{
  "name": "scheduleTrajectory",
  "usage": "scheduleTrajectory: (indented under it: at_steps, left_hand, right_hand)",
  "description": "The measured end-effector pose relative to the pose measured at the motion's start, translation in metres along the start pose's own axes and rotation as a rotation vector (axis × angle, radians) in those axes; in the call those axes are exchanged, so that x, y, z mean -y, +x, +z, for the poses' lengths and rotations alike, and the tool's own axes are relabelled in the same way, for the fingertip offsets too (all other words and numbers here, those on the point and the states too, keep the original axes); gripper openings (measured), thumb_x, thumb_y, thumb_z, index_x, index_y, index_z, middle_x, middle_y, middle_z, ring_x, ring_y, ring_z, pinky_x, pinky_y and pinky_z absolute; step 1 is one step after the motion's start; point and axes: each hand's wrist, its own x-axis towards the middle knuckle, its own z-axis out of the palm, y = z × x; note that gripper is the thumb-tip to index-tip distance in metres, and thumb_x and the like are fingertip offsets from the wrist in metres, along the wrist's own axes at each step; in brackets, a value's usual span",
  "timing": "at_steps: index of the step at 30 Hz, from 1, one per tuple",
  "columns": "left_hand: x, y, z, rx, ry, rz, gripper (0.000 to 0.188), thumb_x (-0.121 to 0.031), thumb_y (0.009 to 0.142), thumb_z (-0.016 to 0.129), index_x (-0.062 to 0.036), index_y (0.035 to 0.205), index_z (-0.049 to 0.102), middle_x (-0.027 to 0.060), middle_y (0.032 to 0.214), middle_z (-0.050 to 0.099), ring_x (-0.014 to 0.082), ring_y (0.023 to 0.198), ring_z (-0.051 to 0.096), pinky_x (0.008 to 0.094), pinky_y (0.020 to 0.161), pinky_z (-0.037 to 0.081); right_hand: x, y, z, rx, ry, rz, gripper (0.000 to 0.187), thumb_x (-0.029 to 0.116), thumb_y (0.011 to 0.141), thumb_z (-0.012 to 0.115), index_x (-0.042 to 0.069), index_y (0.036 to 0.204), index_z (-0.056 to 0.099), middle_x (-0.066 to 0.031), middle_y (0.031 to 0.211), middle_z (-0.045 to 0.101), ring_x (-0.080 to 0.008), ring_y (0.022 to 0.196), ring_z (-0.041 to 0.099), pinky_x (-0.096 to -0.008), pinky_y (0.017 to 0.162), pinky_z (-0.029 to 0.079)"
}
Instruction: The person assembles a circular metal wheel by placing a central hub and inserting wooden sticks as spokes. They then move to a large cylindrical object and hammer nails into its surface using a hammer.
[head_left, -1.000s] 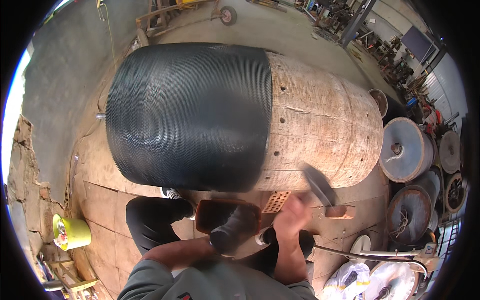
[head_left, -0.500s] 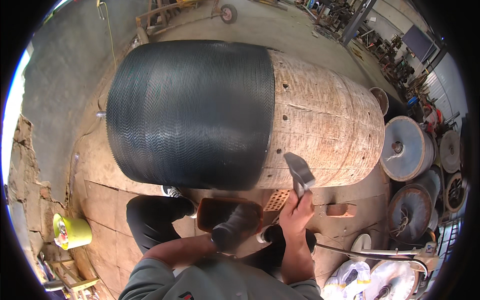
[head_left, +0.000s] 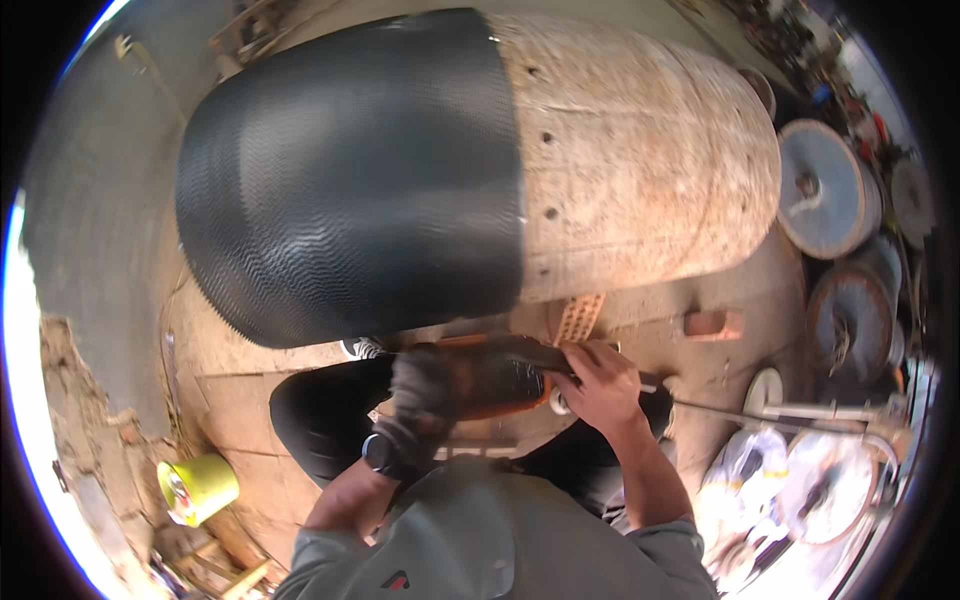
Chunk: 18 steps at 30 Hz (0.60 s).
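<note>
My right hand is bare and closed around a hammer, whose head points left over the right side of an orange-brown tray. The tray sits between my knees and has something dark in it, too blurred to name. My left hand, in a dark glove, is at the tray's left side; motion smears its fingers. Beyond both hands lies a large drum, its left part covered in fine black toothed rows and its right part bare, pale, worn wood with small dark holes.
A perforated brick stands under the drum's near edge, and a reddish brick lies to its right. Several round-ended drums are stacked at the right, near a clear plastic bag. A yellow bucket stands at the left.
My right hand has brought the hammer down from beside the drum to the tray, turning its head leftward. My gloved left hand has shifted left. The whole view has tipped, so the drum sits higher.
</note>
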Motion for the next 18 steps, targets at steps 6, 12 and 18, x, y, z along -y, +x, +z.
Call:
scheduleTrajectory:
  at_steps: [6,12,18]
  left_hand:
    - [-0.021,-0.008,-0.048,-0.118,0.062,-0.063,0.014,-0.01,0.087,0.074,-0.0095,0.1,0.069,0.0088,0.104,0.068,0.0312,0.101,0.063,0.0408,0.091,0.05]
    - [-0.065,0.008,-0.05,0.141,0.659,0.197,0.018,-0.014,0.087,0.076,-0.0067,0.103,0.074,0.0156,0.103,0.068,0.0346,0.092,0.063,0.0448,0.082,0.05]
    - [-0.082,0.017,-0.025,0.03,0.695,0.337,0.018,-0.016,0.086,0.08,-0.0101,0.102,0.074,0.0134,0.1,0.068,0.0337,0.086,0.061,0.0434,0.079,0.049]
  right_hand:
    - [0.012,-0.035,0.036,0.135,-0.071,0.015,0.036,0.02,0.073,0.078,0.005,0.104,0.069,-0.0114,0.104,0.065,-0.028,0.092,0.068,-0.0407,0.079,0.057]
    - [0.027,-0.058,-0.046,-0.449,0.173,0.127,0.044,0.015,0.074,0.08,0.002,0.114,0.068,-0.0138,0.112,0.065,-0.0283,0.095,0.066,-0.0406,0.082,0.054]
    - [0.032,-0.047,-0.167,-0.939,-0.133,0.227,0.026,-0.002,0.075,0.07,0.0,0.101,0.07,-0.0116,0.091,0.068,-0.0212,0.071,0.066,-0.0328,0.056,0.051]
